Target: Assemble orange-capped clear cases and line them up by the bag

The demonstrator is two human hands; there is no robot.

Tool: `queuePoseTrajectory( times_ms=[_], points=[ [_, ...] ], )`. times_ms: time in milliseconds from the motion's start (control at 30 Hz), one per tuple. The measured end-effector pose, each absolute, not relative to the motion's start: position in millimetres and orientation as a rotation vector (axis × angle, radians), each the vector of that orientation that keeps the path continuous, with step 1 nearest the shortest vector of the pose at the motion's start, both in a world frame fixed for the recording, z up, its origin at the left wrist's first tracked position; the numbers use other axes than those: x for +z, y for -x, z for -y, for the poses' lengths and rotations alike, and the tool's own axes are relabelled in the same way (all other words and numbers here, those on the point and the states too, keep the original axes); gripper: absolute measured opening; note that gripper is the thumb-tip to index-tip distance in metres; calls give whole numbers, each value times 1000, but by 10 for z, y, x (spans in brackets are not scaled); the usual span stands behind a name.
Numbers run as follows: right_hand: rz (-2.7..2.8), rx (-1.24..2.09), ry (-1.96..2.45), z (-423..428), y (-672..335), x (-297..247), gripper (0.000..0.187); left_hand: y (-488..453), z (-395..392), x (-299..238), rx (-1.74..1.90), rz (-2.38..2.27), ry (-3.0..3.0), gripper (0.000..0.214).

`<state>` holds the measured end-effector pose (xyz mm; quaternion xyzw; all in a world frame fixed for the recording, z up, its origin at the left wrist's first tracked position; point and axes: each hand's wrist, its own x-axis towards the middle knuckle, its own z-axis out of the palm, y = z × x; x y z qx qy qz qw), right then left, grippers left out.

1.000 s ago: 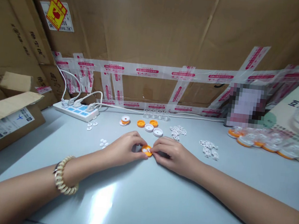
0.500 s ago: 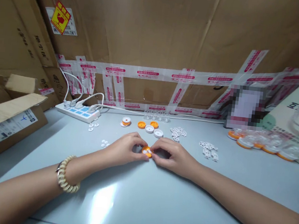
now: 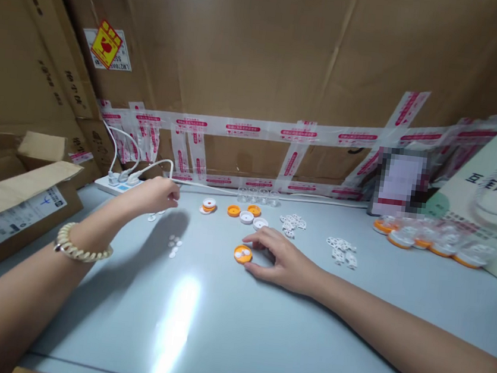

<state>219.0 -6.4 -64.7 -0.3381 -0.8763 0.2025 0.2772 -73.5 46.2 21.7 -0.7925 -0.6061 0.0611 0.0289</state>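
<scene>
On the table in front of me, a shallow orange round cup point(image 3: 243, 254) has small white pieces inside. My right hand point(image 3: 279, 257) is at its right side, thumb and fingertips closed against the rim. Farther left, my left hand point(image 3: 158, 195) hovers over small white discs point(image 3: 151, 218), fingers curled down and together; whatever lies between them is hidden. Tiny white round pieces point(image 3: 173, 248) lie scattered between the two hands. Behind the cup are orange cups point(image 3: 233, 211), white cups point(image 3: 246, 217) and a white-and-orange stack point(image 3: 208, 205).
Flat white cut-out parts point(image 3: 293, 223) and another pile of white parts point(image 3: 342, 251) lie to the right. Finished-looking clear-domed pieces point(image 3: 442, 241) line the right back. Clear domes point(image 3: 258, 196) stand by the cardboard. A power strip point(image 3: 112, 184) and open carton point(image 3: 17, 208) are left.
My left hand has let go of the orange cup and moved left, over the small white discs. My right hand stays at the cup. The camera view has shifted slightly.
</scene>
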Motion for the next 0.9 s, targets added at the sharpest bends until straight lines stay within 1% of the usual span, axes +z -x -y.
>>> queuePoseTrajectory(
  times_ms=[167, 367, 533, 700, 800, 900],
  points=[
    [2372, 570, 897, 69, -2188, -642, 26, 949, -551, 188, 362, 1916, 2448, 12],
    [2364, 591, 911, 70, -2187, -640, 22, 960, -566, 168, 331, 1882, 2465, 16],
    [2354, 601, 921, 72, -2188, -639, 21, 852, -609, 47, 142, 1740, 2484, 22],
    [2355, 596, 910, 66, -2181, -638, 21, 629, -606, -254, -230, 1409, 2585, 37],
    [2350, 603, 921, 67, -2178, -634, 21, 537, -600, -410, -337, 1275, 2649, 33],
    [2351, 615, 927, 69, -2181, -631, 20, 511, -606, -475, -390, 1256, 2689, 27]
  ],
)
